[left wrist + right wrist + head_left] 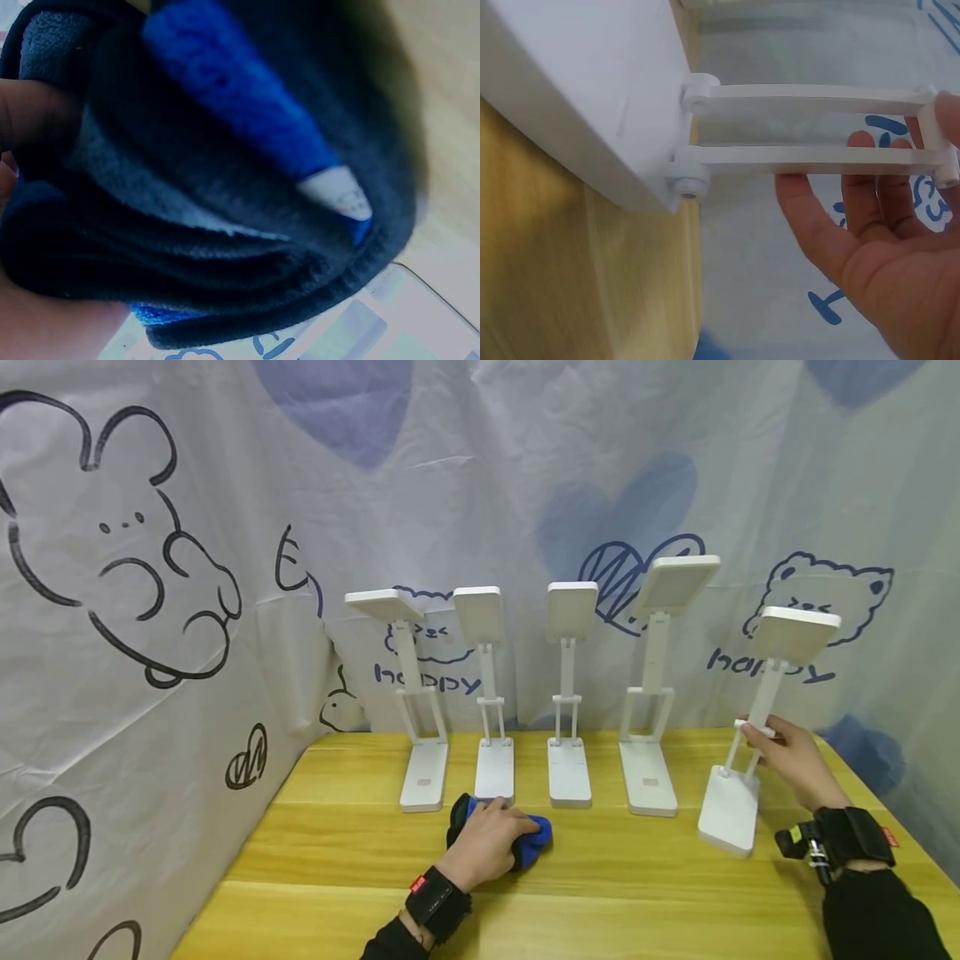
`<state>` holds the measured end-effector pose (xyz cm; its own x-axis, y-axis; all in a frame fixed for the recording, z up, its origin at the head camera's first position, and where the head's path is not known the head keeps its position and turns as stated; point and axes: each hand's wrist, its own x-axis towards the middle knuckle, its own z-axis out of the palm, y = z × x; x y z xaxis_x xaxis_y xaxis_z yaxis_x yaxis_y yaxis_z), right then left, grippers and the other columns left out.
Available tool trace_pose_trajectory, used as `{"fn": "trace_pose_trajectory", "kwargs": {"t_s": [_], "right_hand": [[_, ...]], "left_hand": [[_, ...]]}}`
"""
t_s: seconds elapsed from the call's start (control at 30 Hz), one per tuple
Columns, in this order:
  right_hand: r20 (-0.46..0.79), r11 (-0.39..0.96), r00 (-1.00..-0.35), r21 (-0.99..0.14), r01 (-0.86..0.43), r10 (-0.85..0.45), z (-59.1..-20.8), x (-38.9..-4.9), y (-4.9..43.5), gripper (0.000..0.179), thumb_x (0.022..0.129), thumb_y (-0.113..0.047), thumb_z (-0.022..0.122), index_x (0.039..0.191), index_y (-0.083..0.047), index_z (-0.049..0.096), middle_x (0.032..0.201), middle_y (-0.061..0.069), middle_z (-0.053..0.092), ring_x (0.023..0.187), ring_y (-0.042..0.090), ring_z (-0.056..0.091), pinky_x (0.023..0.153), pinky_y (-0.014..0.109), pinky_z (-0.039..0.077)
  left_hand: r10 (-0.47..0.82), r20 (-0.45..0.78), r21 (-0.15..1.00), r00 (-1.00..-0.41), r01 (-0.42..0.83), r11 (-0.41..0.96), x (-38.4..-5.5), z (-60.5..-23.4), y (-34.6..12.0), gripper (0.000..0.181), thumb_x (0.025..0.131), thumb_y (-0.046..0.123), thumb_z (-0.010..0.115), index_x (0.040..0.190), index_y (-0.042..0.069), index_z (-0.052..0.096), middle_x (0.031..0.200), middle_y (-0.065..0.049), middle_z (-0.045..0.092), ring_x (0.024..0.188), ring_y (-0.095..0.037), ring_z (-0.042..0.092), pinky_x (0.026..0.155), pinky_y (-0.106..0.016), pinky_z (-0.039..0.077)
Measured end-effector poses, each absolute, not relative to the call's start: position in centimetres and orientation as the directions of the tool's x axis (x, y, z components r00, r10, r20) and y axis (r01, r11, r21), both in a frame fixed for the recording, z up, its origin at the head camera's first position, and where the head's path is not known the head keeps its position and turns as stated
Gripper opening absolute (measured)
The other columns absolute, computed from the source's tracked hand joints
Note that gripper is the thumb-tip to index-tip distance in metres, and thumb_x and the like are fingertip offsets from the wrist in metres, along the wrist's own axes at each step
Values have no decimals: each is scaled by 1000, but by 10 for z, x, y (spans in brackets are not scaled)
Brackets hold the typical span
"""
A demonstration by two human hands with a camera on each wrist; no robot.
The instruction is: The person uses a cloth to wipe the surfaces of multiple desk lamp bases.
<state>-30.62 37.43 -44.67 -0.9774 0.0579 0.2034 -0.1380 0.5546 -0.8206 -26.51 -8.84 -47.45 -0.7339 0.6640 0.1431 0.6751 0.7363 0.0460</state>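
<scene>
My right hand (797,762) grips the rightmost white desk lamp (729,810) by the joint of its folding stem. The right wrist view shows the fingers (817,232) around the two parallel stem bars (802,159), near their upper end. My left hand (489,845) holds a bunched blue cloth with a black edge (534,843) low over the table, in front of the second lamp from the left (495,768). Close up in the left wrist view, the cloth (232,97) shows several folds, a grey side and a small white label (337,193).
More white lamps stand in a row along the back, among them the leftmost lamp (424,777), a middle lamp (570,772) and a taller one (648,779). They rest on a yellow wood-grain table (360,860). A printed curtain (480,485) hangs behind and on the left.
</scene>
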Motion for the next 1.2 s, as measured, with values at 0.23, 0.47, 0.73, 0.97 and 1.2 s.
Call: {"fn": "trace_pose_trajectory", "kwargs": {"t_s": [0.23, 0.47, 0.73, 0.97, 1.2], "right_hand": [[194, 433, -980, -888, -155, 49, -497, -325, 406, 52, 100, -43, 51, 145, -17, 50, 120, -2, 57, 99, 7, 58, 78, 34, 58], [182, 444, -982, -876, -186, -50, -469, -295, 387, 54, 101, -34, 52, 142, 1, 48, 114, -1, 61, 93, 0, 61, 78, 32, 59], [56, 480, -984, -867, -133, -172, -428, -266, 359, 58, 102, -32, 52, 138, 13, 45, 109, 1, 65, 92, 11, 68, 81, 36, 59], [30, 471, -956, -865, -171, -291, -423, -262, 355, 50, 100, -24, 56, 134, 12, 52, 106, -18, 65, 90, 15, 67, 78, 33, 60], [21, 487, -933, -848, -207, -360, -417, -259, 342, 42, 100, -21, 56, 126, 11, 60, 99, 15, 69, 85, 22, 66, 75, 35, 59]], "left_hand": [[660, 130, 73, -740, 671, 738, -267, -475, -89, 50, 85, -1, 64, 125, 29, 69, 125, 6, 67, 116, -23, 57, 100, -50, 46], [658, 124, 70, -743, 668, 741, -268, -475, -89, 51, 84, -1, 64, 125, 30, 69, 125, 6, 67, 115, -23, 58, 101, -50, 46], [656, 127, 74, -744, 667, 741, -267, -474, -90, 49, 85, 0, 64, 125, 29, 68, 125, 5, 67, 116, -24, 57, 99, -50, 47], [654, 125, 83, -747, 664, 743, -268, -476, -90, 49, 86, 0, 64, 125, 30, 68, 125, 6, 67, 116, -24, 57, 99, -50, 47], [655, 133, 81, -744, 666, 741, -269, -477, -90, 50, 84, 0, 65, 124, 30, 69, 124, 6, 67, 115, -24, 58, 99, -50, 47]]}}
